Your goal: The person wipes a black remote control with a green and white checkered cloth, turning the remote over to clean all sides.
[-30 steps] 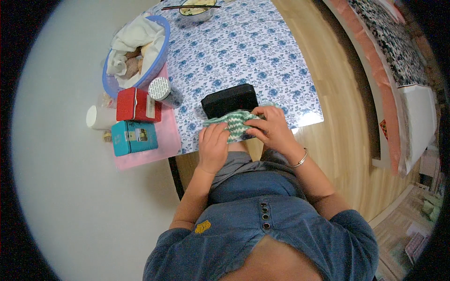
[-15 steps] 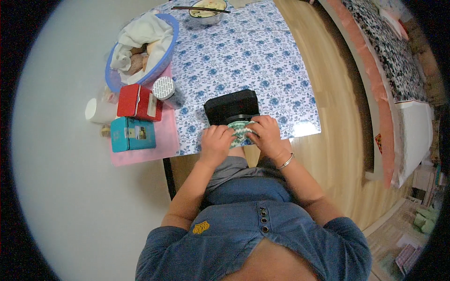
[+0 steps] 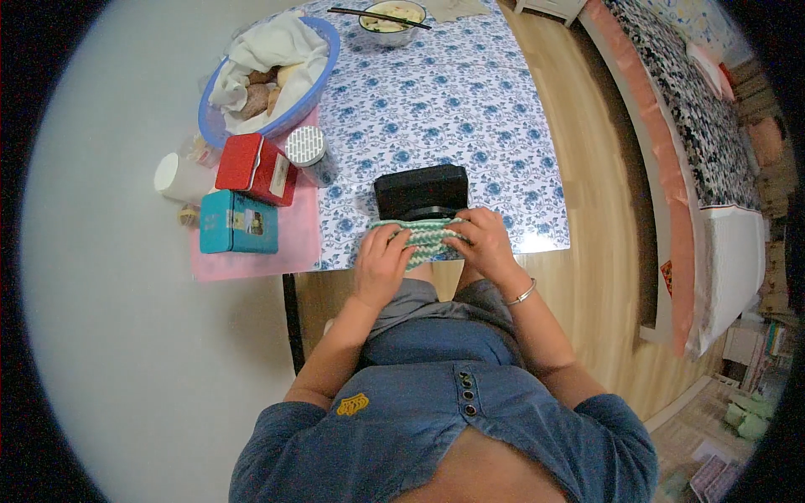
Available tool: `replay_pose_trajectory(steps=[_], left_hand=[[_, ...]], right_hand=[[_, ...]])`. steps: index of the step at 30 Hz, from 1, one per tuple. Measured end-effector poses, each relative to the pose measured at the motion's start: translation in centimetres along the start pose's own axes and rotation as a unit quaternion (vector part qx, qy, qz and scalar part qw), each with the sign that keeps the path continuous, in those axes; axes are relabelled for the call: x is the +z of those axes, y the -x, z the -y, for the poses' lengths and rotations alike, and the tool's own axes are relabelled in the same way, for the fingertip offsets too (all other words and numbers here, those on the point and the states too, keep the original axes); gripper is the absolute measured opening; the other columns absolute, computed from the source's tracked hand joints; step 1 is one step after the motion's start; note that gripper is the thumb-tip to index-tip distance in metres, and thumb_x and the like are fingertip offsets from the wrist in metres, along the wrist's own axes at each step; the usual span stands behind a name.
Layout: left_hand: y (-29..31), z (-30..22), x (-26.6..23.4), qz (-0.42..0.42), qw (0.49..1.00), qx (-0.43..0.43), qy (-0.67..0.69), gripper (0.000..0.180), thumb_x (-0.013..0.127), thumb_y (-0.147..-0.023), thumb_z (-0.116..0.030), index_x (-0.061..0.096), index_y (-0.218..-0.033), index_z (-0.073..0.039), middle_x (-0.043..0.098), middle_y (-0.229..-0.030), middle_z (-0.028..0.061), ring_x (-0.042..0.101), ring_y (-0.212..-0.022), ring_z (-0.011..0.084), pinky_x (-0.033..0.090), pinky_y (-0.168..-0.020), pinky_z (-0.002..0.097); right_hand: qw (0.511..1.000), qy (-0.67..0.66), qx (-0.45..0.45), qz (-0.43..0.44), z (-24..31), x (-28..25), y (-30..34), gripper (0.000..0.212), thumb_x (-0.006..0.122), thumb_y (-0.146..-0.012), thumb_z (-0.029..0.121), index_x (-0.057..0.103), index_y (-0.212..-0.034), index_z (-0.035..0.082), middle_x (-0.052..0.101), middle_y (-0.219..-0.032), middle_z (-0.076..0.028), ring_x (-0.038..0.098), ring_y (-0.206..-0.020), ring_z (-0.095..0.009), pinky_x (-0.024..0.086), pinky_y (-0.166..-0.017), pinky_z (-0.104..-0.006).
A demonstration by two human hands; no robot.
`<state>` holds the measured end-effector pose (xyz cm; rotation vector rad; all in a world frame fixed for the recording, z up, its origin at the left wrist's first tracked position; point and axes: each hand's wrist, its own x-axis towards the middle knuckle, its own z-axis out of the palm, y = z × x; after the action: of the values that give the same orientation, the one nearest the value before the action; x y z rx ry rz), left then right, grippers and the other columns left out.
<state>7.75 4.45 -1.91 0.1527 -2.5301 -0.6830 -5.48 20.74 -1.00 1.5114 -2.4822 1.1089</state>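
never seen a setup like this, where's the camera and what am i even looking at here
There's no machine here, just a person's bare hands. A wide fisheye camera on their head looks down, so straight edges curve and their own shirt shows below. The left hand and right hand hold a green-and-white striped piece at the edge of a blue-flowered table. Just beyond sits a black case. To the left are a red tin, a teal tin, a jar and a blue basket; a bowl stands at the far end.
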Motion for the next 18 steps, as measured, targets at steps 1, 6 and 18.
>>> replay_pose_trajectory(steps=[1, 6, 18], left_hand=[[0.2, -0.1, 0.0, 0.01, 1.0, -0.019, 0.003, 0.031, 0.067, -0.072, -0.009, 0.058, -0.101, -0.001, 0.053, -0.106, 0.0156, 0.05, -0.098, 0.0342, 0.042, -0.084, 0.0419], [0.9, -1.0, 0.6, -0.023, 0.998, -0.031, -0.043, 0.039, 0.063, -0.073, -0.006, 0.052, -0.11, 0.002, 0.048, -0.116, 0.0192, 0.046, -0.106, 0.0374, 0.038, -0.092, 0.0424], [1.2, 0.7, 1.2, -0.054, 0.998, -0.033, 0.005, 0.034, 0.06, -0.069, 0.0, 0.053, -0.103, 0.003, 0.052, -0.111, 0.0171, 0.047, -0.105, 0.036, 0.039, -0.092, 0.0425]], right_hand=[[0.999, 0.026, -0.027, -0.013, 0.5, -0.2, -0.2, 0.02, 0.071, -0.068, 0.015, 0.063, -0.084, 0.009, 0.057, -0.092, -0.007, 0.054, -0.087, -0.025, 0.04, -0.076, -0.0367], [0.993, 0.073, -0.071, -0.055, 2.6, 0.3, -2.1, 0.028, 0.07, -0.069, 0.015, 0.062, -0.095, 0.011, 0.057, -0.096, -0.005, 0.053, -0.09, -0.023, 0.037, -0.079, -0.0372], [0.989, 0.132, -0.059, 0.017, 4.9, 2.4, -3.6, 0.033, 0.057, -0.073, 0.013, 0.059, -0.106, 0.01, 0.055, -0.101, -0.008, 0.05, -0.097, -0.024, 0.035, -0.082, -0.038]])
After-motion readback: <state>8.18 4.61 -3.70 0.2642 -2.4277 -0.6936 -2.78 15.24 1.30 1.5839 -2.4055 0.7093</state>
